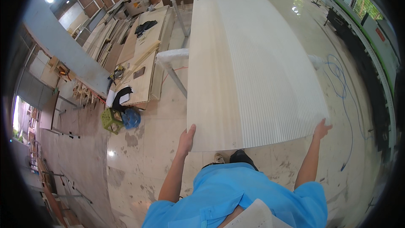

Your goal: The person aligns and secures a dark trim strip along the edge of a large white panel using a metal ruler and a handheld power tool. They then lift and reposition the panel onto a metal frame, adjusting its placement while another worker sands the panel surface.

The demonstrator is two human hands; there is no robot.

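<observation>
A long, pale ribbed panel [219, 71] stretches away from me, resting on wrapped metal supports. My left hand [186, 140] grips its near left corner, with the thumb along the side edge and the other fingers hidden around the edge. At the near right corner, my right hand [322, 130] holds the panel's edge, its fingers partly out of sight beneath. The ribs run lengthwise and show most plainly on the right half, while a smoother cream band lies toward the left.
Padded trestle legs [172, 55] jut out left of the panel. Beyond them is a stack of boards [145, 76] with tools on top. A green plastic stool [111, 120] and blue bag [131, 118] stand at its near end. A blue hose [344, 85] lies coiled on the right floor.
</observation>
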